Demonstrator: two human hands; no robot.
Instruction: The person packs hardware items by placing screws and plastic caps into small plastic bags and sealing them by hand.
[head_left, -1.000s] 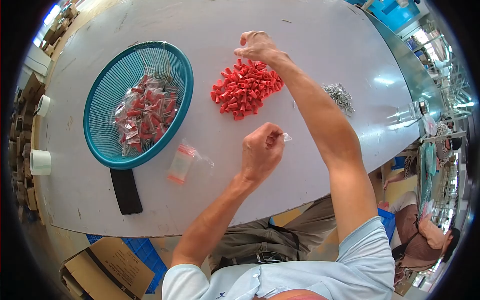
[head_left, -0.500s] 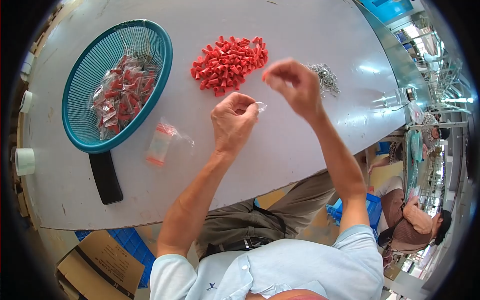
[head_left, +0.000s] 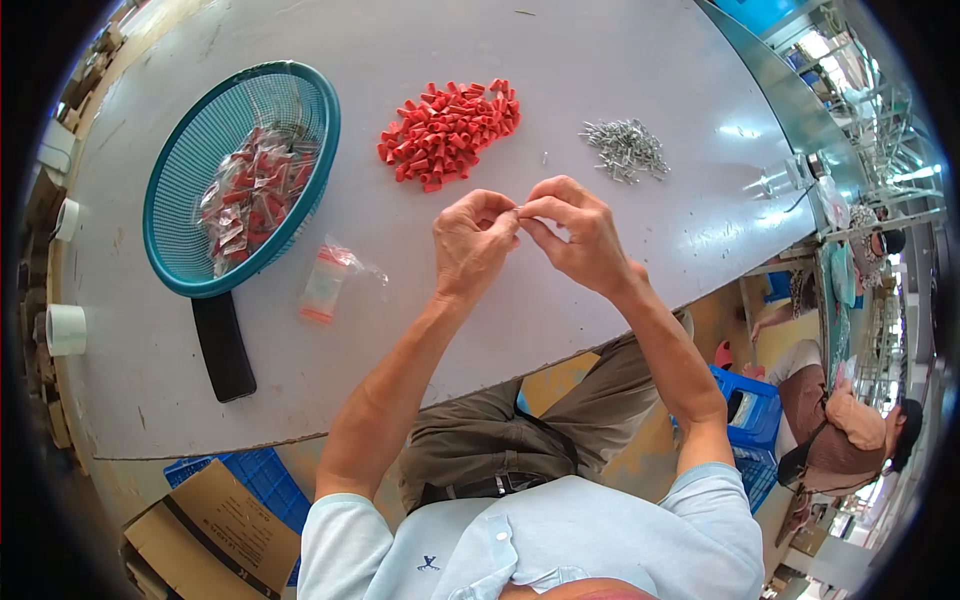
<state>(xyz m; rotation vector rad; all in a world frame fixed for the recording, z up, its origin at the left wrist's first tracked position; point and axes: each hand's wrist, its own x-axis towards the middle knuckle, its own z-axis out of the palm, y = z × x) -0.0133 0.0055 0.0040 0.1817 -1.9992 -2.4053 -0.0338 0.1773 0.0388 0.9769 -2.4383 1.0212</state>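
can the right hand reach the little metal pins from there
Probably yes: only bare tabletop shows between the right hand and the metal pins, though its fingertips are busy at the left hand.

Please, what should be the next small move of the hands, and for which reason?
Probably the right hand should gently press its fingertips towards the left hand before reaching for the small, thin silver metal pieces. Both hands' fingertips meet above the pale grey, flat table; what they pinch is too small to tell.
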